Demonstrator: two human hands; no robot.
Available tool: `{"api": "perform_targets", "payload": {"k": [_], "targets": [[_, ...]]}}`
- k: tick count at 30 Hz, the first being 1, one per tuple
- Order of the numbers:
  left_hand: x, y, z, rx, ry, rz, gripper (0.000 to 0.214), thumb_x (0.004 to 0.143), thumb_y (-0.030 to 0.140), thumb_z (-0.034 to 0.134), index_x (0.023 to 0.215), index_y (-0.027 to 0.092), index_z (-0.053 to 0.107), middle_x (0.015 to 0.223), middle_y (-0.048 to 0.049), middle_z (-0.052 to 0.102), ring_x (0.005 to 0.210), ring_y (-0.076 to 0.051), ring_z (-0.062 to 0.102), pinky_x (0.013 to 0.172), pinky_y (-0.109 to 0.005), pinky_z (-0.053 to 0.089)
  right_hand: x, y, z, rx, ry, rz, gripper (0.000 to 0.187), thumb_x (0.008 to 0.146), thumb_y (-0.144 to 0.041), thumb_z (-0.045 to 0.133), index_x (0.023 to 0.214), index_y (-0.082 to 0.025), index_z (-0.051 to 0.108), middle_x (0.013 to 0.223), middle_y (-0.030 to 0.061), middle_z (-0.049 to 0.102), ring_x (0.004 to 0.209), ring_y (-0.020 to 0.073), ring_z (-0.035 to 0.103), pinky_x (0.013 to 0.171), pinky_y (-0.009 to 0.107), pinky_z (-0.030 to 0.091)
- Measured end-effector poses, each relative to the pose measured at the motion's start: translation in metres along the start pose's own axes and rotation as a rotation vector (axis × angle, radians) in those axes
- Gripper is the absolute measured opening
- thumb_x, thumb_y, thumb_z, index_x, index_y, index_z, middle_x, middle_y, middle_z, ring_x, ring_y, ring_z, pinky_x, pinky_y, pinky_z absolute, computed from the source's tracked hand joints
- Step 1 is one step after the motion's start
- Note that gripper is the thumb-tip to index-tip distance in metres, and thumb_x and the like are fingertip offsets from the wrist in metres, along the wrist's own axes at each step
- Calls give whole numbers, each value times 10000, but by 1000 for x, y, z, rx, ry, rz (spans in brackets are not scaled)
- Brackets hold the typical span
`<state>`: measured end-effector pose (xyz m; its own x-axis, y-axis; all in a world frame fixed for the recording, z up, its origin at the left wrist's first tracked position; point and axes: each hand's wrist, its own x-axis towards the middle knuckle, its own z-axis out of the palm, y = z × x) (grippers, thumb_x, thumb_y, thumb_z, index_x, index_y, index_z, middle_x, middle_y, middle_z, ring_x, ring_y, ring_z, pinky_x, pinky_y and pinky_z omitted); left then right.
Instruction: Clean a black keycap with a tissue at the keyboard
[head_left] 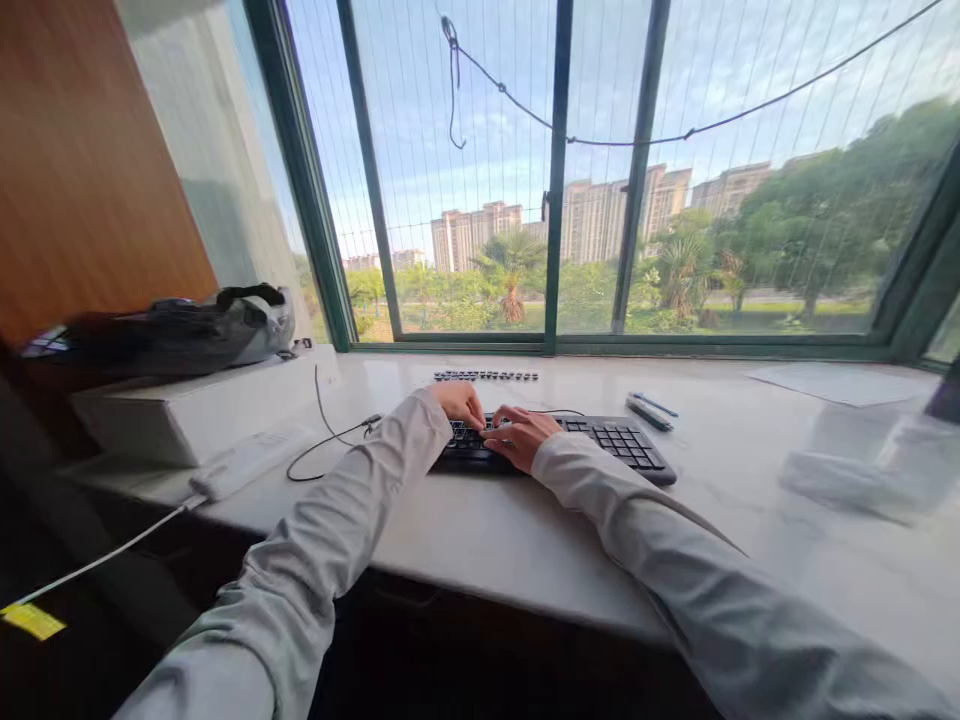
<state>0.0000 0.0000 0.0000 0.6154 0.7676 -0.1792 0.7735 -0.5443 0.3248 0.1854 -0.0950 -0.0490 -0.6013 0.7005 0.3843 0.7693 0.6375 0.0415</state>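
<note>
A black keyboard [622, 445] lies on the white window counter [487, 520]. My left hand [460, 402] rests on its left part, fingers curled down onto the keys. My right hand [519, 437] lies just beside it on the middle keys, fingers bent; whether they pinch a keycap I cannot tell. A row of loose dark keycaps [486, 376] is lined up on the counter behind the keyboard. Both arms wear pale long sleeves.
A small blue-and-dark tool [651, 410] lies right of the keyboard's far edge. A white power strip [247, 460] with a thin black cable [330, 435] sits left, beside a white box [187, 410] under a dark bag [180, 330]. Paper [840, 382] lies far right.
</note>
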Motion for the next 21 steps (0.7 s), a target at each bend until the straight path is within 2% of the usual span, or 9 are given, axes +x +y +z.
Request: {"api": "perform_targets", "payload": {"k": [4,10,15,21], "targets": [[1,-5,1,-53,-7,-30,425,559,494,750,868,201,750,794,-9,722,778,-137,606,684,-181,405,0,4,0,-22,1,48,337,918,-453,385,1079,-355,664,1163,6,572,972,181,587,748,295,443],[13,-19,4,-68,-34,-200,567,456,566,773,867,189,669,644,32,629,553,-87,466,541,-203,352,1,6,3,-54,-14,46,358,927,-459,353,1064,-344,663,1138,19,571,947,177,589,750,291,433],[17,-25,6,-76,-61,-217,558,440,584,771,819,194,647,534,56,549,490,-78,405,502,-215,315,3,4,2,-84,-4,43,357,929,-453,351,1030,-328,669,1141,23,566,970,188,579,763,304,427],[24,-21,7,-76,-53,-229,488,387,509,815,699,189,617,481,69,506,470,-76,391,478,-222,287,9,-1,-1,-147,-12,-22,378,940,-406,336,977,-264,684,1105,58,586,944,197,575,760,312,428]]}}
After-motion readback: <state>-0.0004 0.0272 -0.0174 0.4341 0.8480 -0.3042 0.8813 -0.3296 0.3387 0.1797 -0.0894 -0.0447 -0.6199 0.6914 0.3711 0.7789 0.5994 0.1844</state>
